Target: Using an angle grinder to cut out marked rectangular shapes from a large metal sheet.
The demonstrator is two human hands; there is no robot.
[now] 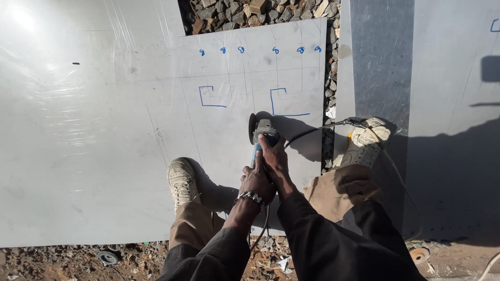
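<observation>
Angle grinder (262, 131) in blue and grey sat clamped in both hands, its dark disc (252, 127) standing on edge at the far end, touching or just above the metal sheet (104, 156); the picture did not show which. The right hand (273, 153) wrapped the body just behind the head, fingers curled tight round it. The left hand (258, 182) closed over the rear of the handle, directly behind the right and touching it, with a beaded bracelet (250, 196) at the wrist. Both arms wore dark sleeves.

Just ahead of the disc lay a blue marker outline (284, 102), a bracket shape with a long base line; a second, similar outline (209, 97) sat further to the left of the grip. Beyond these ran a row of small blue marks (259, 50) and faint scribed lines. A black power cord (312, 130) trailed from the grinder off to the right, passing the right shoe (367, 140), which rested partly on a neighbouring sheet (442, 130). The left shoe (182, 179) stood on the main sheet, left of the hands and close beside them. Gravel (260, 10) showed past the far edge of the sheet. Behind the grip, on the dirt, lay a worn disc (419, 255) to the right and another round disc (108, 257) to the left.
</observation>
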